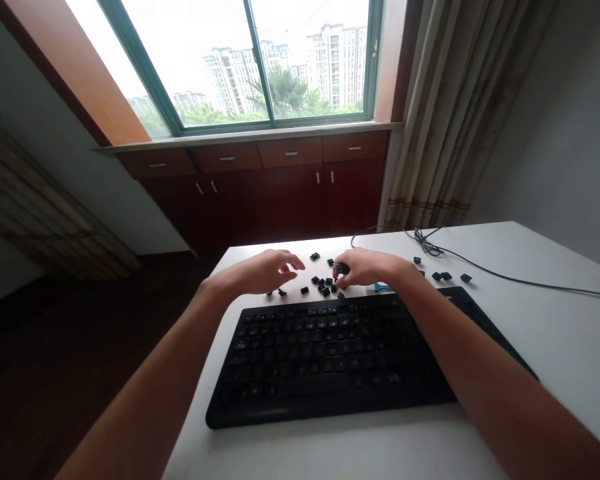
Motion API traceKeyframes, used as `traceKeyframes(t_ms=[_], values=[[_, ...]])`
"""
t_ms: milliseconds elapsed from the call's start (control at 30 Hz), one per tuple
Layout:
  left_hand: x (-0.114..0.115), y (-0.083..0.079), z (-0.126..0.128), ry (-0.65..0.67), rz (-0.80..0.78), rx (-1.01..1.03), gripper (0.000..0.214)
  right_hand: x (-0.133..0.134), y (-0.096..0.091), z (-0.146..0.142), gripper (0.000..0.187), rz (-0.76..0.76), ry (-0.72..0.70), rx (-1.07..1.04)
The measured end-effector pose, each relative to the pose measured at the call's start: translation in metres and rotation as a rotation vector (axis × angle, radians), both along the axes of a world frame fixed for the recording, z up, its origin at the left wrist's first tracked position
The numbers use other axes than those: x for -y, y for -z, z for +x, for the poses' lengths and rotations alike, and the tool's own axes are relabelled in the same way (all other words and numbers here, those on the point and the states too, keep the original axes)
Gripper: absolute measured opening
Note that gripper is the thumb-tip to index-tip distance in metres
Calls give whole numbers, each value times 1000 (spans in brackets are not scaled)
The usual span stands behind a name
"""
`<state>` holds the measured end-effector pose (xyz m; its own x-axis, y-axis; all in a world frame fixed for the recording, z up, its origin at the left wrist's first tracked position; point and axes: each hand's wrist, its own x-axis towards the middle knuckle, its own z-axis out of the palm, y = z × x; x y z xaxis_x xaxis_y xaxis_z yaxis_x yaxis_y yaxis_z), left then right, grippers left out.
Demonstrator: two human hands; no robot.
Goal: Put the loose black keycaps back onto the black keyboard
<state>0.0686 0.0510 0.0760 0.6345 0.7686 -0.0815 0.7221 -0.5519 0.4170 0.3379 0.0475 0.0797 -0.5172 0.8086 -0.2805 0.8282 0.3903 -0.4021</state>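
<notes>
A black keyboard [325,353] lies on the white table, with some of its key places looking bare. Behind its back edge, several loose black keycaps [325,290] are scattered. My left hand [273,270] hovers over the left part of the scatter, its fingers apart and nothing in them. In my right hand [363,265] is a small black-and-red tool [341,269], gripped by the fingers with its tip down near the keycaps. My fingers hide part of it, so its exact kind is unclear. A blue-ended brush-like thing [381,287] shows under the right wrist.
More keycaps [446,276] lie right of my right forearm. A coiled black cable [430,247] runs across the table [545,320] to its right edge. Beyond the table's far edge stand red-brown cabinets [280,200] beneath a window [290,80], with a curtain [445,120] beside it.
</notes>
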Motion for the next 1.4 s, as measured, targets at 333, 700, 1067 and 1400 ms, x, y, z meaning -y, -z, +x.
traceKeyframes(t_ms=[333,700,1067,1400], values=[[5,9,16,-20,-93,2,28,3,-5,1,40,24,5,10],[7,1,19,-101,-256,281,34,5,-8,-1,28,83,-60,-181],[12,-3,25,-199,-685,722,40,9,-11,-5,26,133,-88,-392],[14,-6,27,-244,-506,470,52,8,-13,-6,25,23,-37,-165]])
